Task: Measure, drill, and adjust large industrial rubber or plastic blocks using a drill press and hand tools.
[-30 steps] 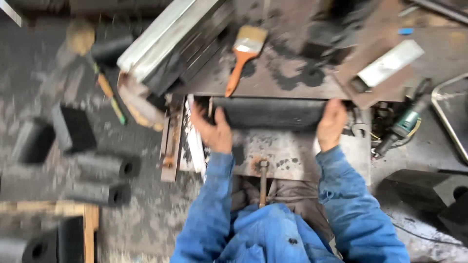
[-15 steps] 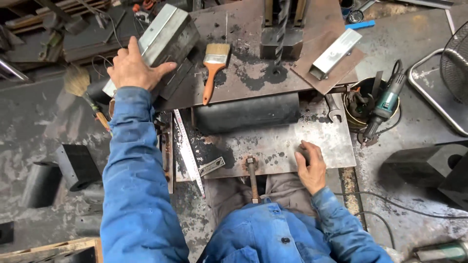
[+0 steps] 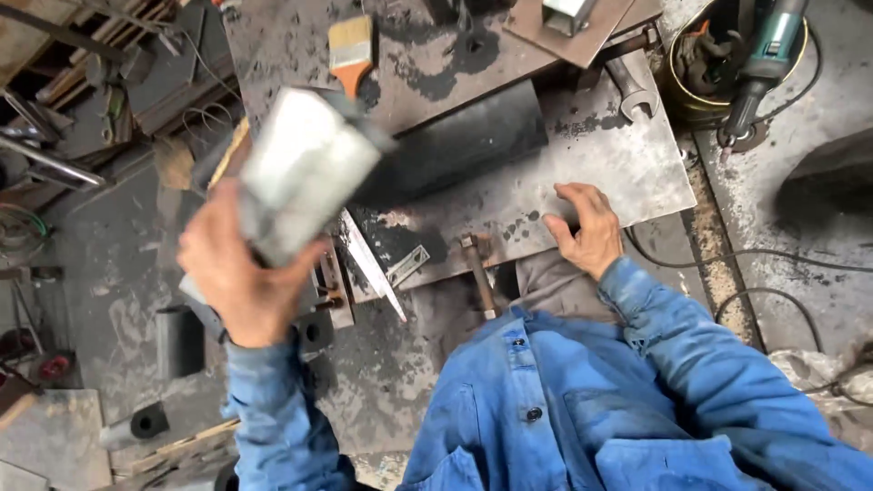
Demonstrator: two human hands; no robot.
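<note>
At left, my left hand fingers grip blurred grey rectangular metal block; right hand flat on steel plate. Steady carry advised.

You look down on a paintbrush with an orange handle lying on a dark steel sheet. An angle grinder rests at top right beside a round can. A wrench lies just left of the can.

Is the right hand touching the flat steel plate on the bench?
Touching. The head view shows the right hand pressed palm-down on the grey steel plate, fingers spread flat against its surface with no gap.
</note>
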